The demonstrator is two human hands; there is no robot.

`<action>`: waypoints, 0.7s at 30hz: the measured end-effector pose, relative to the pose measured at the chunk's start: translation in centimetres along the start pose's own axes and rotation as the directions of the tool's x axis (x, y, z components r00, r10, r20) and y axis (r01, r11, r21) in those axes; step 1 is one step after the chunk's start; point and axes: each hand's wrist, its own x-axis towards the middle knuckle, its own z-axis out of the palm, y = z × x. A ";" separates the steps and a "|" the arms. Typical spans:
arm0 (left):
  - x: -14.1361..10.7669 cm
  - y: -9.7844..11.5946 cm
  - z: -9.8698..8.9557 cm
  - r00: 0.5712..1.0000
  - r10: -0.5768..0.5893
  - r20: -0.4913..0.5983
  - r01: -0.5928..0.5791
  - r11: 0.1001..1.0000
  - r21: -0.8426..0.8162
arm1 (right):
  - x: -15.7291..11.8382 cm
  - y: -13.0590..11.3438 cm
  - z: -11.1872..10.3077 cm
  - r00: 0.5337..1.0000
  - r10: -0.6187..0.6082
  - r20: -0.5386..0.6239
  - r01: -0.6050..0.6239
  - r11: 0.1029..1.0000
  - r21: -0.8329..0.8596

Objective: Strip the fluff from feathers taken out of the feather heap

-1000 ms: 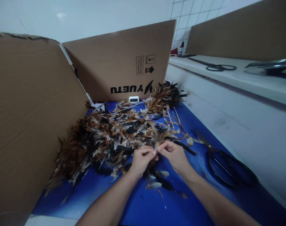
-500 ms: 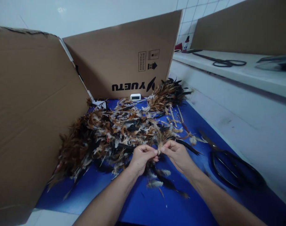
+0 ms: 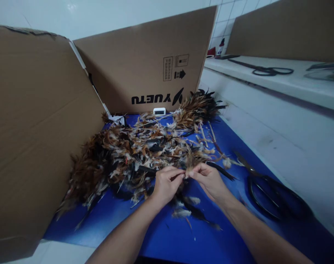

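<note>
My right hand [image 3: 210, 180] is closed in a pinch on a small tuft of brown feathers [image 3: 191, 158], whose tips point away from me. Thumb and forefinger of my left hand [image 3: 168, 183] press together at the pale, downy base of the same tuft. The two hands almost touch. Just beyond them spreads a loose heap of brown, black and white feathers [image 3: 145, 146]. Beneath my hands a few grey and black feathers [image 3: 183, 211] lie on the blue tabletop [image 3: 177, 238].
Large black-handled scissors [image 3: 268, 190] lie to the right. A bundle of feathers [image 3: 199, 108] and a small white digital display [image 3: 159, 111] stand at the back. Cardboard walls [image 3: 123, 73] enclose the left and far sides. More scissors [image 3: 272, 71] rest on a white ledge [image 3: 265, 88].
My left fingers have shifted slightly and closed more tightly at the tuft's base. My right hand keeps its pinch. The view has tilted a little.
</note>
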 end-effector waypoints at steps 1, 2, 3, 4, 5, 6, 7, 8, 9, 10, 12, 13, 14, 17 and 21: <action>0.0 0.1 0.0 1.000 0.026 0.005 -0.026 0.999 0.022 | 0.0 0.0 0.0 1.000 -0.003 -0.009 0.003 1.000 0.004; -0.1 0.2 0.0 0.999 0.041 0.011 -0.042 0.998 0.042 | 0.0 0.1 0.0 1.000 -0.003 -0.018 0.004 1.000 0.007; -0.1 0.3 0.0 0.999 0.046 0.016 -0.046 0.997 0.059 | 0.0 0.0 0.1 1.000 -0.001 -0.027 0.001 1.000 0.007; -0.1 0.3 0.0 0.999 0.043 0.021 -0.044 0.996 0.074 | 0.0 0.0 0.1 0.999 0.001 -0.033 -0.001 1.000 0.003; -0.1 0.4 -0.1 0.999 0.034 0.028 -0.036 0.996 0.087 | 0.0 0.0 0.1 0.999 0.001 -0.034 -0.001 1.000 -0.006; -0.1 0.5 -0.1 0.999 0.020 0.037 -0.023 0.995 0.101 | 0.0 -0.1 0.2 0.999 -0.003 -0.033 0.002 1.000 -0.019; -0.1 0.5 -0.1 0.999 0.002 0.050 -0.007 0.994 0.112 | 0.0 -0.1 0.2 1.000 -0.010 -0.029 0.009 0.999 -0.032; 0.0 0.5 -0.2 0.998 -0.019 0.063 0.012 0.993 0.117 | 0.0 -0.2 0.2 1.000 -0.018 -0.022 0.017 0.999 -0.041; 0.0 0.5 -0.2 0.996 -0.046 0.076 0.037 0.993 0.115 | 0.0 -0.3 0.2 1.000 -0.024 -0.013 0.024 0.999 -0.045; 0.0 0.5 -0.2 0.993 -0.078 0.090 0.068 0.992 0.103 | 0.0 -0.3 0.2 1.000 -0.024 -0.002 0.024 0.999 -0.042; 0.0 0.4 -0.2 0.981 -0.155 0.120 0.151 0.987 0.049 | 0.0 -0.4 0.1 1.000 -0.001 0.021 0.002 1.000 -0.021; 0.0 0.3 -0.1 0.971 -0.197 0.138 0.198 0.980 0.002 | 0.0 -0.4 0.0 0.999 0.018 0.037 -0.017 1.000 -0.008; -0.1 0.2 -0.1 0.958 -0.239 0.158 0.251 0.966 -0.061 | 0.1 -0.5 0.0 0.998 0.038 0.052 -0.038 0.999 0.004; -0.2 -0.1 0.3 0.911 -0.343 0.227 0.401 0.866 -0.299 | 0.1 -0.5 -0.2 0.993 0.070 0.095 -0.074 0.997 0.036; -0.4 -0.4 1.0 0.885 -0.375 0.277 0.466 0.731 -0.498 | 0.1 -0.4 -0.4 0.987 0.057 0.148 -0.063 0.997 0.037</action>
